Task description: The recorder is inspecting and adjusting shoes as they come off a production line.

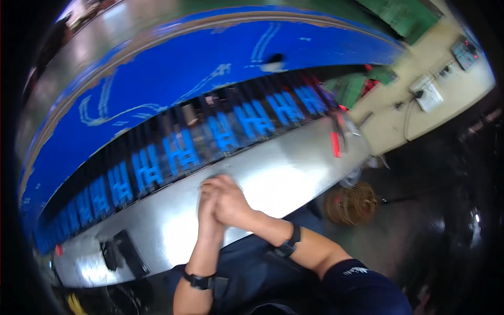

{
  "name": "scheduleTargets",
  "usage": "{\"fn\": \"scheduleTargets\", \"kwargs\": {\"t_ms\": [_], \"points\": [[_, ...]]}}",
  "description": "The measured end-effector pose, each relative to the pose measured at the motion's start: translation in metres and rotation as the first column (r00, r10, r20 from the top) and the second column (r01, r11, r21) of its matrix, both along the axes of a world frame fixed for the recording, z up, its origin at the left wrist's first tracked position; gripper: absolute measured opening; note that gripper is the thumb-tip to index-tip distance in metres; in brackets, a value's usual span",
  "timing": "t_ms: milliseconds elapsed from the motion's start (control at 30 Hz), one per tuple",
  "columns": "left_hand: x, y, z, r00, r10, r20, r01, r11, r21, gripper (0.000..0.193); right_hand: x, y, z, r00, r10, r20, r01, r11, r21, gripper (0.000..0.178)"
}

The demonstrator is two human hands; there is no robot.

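Left hand [208, 203] and right hand [232, 203] pressed together over the surface [294, 170] mid-frame, grip contents hidden; blue pieces [254, 121] rowed above, untouched; work done versus remaining indeterminable.

We see a silvery metal tabletop [294, 168], a long band running from the lower left of the frame up to the right of centre, its smooth surface carrying bright white glare near the middle and at lower left. Along its far edge we find a row of bright blue pieces [184, 153], slanting from the lower left to above and right of centre. We make out forked, roughly H-shaped outlines, side by side with dark gaps between; blur hides finer detail.
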State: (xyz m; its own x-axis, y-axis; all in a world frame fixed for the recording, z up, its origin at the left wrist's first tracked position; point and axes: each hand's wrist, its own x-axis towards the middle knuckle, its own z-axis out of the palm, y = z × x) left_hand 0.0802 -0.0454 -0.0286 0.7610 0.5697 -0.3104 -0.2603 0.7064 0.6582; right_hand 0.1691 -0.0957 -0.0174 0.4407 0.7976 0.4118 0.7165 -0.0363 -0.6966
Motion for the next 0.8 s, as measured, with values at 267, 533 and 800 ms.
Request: {"fn": "scheduleTargets", "kwargs": {"t_ms": [267, 533, 800], "points": [[0.006, -0.002, 0.018, 0.996, -0.022, -0.091, 0.027, 0.998, 0.049, 0.048, 0.002, -0.008, 0.008, 0.999, 0.018, 0.040, -0.014, 0.995, -0.096, 0.031], [0.000, 0.001, 0.016, 0.993, -0.055, -0.103, 0.056, 0.998, 0.013, 0.044, -0.003, -0.005, 0.005, 0.996, 0.069, 0.049, -0.061, 0.988, -0.143, 0.036], [0.001, -0.002, 0.022, 0.993, -0.053, -0.107, 0.053, 0.999, -0.004, 0.029, -0.003, -0.008, 0.007, 0.998, 0.058, -0.013, -0.059, 0.976, -0.208, 0.038]]}}
